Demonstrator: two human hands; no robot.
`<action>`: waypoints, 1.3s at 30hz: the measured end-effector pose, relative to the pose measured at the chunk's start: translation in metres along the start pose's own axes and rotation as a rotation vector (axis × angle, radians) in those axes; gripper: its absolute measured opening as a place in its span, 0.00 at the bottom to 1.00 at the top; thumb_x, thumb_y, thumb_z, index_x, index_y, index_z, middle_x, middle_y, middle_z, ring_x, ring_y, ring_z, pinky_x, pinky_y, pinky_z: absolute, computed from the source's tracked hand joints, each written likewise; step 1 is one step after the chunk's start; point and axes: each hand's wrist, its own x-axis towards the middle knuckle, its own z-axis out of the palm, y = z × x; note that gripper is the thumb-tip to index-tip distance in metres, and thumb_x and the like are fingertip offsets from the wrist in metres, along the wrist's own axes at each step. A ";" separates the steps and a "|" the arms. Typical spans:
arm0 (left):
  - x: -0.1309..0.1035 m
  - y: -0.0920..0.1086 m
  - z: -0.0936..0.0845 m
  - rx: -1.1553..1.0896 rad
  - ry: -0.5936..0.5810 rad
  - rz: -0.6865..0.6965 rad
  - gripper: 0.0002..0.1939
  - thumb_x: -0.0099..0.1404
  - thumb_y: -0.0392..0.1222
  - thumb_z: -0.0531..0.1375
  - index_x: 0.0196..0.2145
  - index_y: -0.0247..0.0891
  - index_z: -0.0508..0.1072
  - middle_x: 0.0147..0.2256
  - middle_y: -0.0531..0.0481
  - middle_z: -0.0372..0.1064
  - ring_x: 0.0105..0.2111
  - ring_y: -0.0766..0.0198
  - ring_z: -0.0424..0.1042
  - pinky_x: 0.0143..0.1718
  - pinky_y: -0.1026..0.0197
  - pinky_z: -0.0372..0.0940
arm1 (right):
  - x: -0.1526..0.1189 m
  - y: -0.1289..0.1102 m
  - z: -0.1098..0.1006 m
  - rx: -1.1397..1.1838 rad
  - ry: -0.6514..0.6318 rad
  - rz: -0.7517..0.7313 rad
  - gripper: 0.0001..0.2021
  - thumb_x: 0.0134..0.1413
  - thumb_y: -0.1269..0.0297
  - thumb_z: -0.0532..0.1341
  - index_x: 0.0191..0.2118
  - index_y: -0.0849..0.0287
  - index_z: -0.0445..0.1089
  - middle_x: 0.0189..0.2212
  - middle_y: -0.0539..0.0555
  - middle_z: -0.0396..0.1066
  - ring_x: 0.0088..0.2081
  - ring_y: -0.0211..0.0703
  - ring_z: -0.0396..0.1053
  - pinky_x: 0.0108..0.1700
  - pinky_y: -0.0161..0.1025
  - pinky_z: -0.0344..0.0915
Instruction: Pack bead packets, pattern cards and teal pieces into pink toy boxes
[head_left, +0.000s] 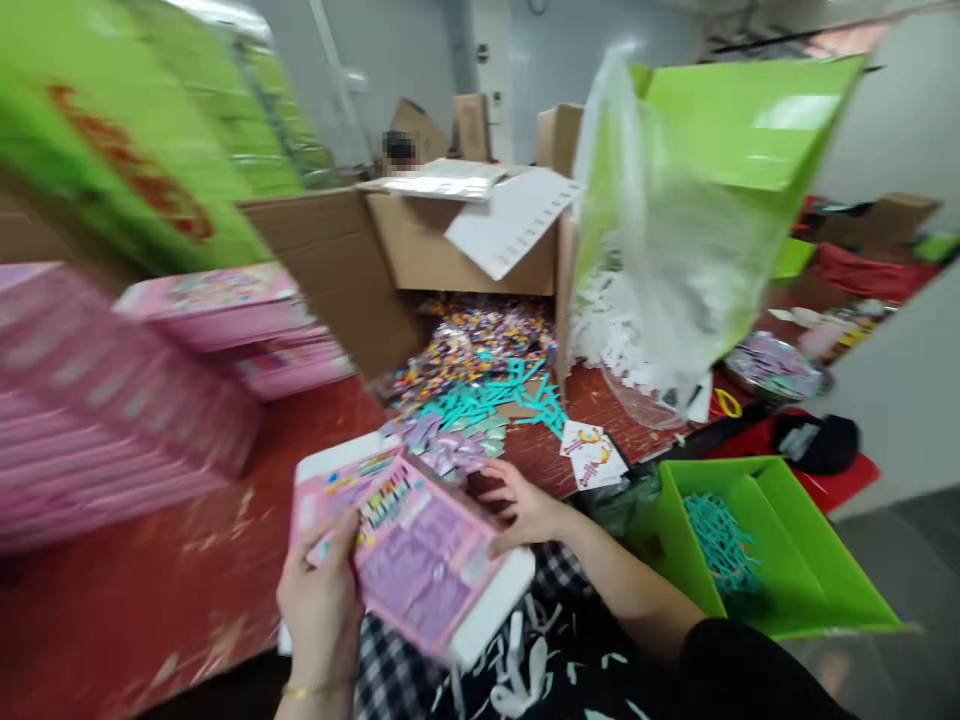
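A pink and purple box (424, 560) with white flaps at its ends is held tilted over the lap, near the red table's front edge. My left hand (322, 580) grips its left side, thumb on the printed face. At the box's upper right edge, my right hand (525, 508) has its fingers curved round the side. Just beyond the box lie shiny lilac and mint pieces (450, 445), then turquoise sticks (480, 400) and a heap of small multicoloured packets (487, 335) spilling from an open cardboard carton (465, 245).
Pink boxes (112, 400) are stacked at left on the red table (187, 590). A plastic bag of white pieces (637, 320) stands right of the carton, near printed cards (592, 455). A green bin (795, 560) with turquoise sticks is at lower right. A person's head shows behind.
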 end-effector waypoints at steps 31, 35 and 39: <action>-0.054 -0.041 -0.032 0.301 -0.647 0.029 0.20 0.51 0.50 0.68 0.37 0.38 0.71 0.33 0.49 0.77 0.33 0.57 0.76 0.38 0.57 0.69 | 0.122 0.091 -0.061 -0.667 0.588 0.152 0.09 0.42 0.71 0.66 0.33 0.62 0.71 0.30 0.54 0.70 0.39 0.47 0.69 0.45 0.42 0.64; -0.050 -0.037 -0.024 0.335 -0.645 0.012 0.23 0.50 0.52 0.68 0.39 0.38 0.71 0.34 0.49 0.77 0.34 0.55 0.76 0.40 0.54 0.70 | 0.104 0.074 -0.062 -0.544 0.563 0.119 0.10 0.48 0.61 0.64 0.34 0.63 0.70 0.27 0.51 0.70 0.31 0.40 0.70 0.36 0.37 0.66; -0.049 -0.031 -0.016 0.368 -0.686 0.057 0.24 0.49 0.52 0.69 0.41 0.39 0.71 0.35 0.48 0.78 0.35 0.54 0.77 0.41 0.54 0.70 | 0.068 0.030 -0.040 -0.381 0.300 -0.049 0.20 0.45 0.54 0.68 0.41 0.62 0.72 0.28 0.50 0.72 0.28 0.38 0.70 0.30 0.35 0.67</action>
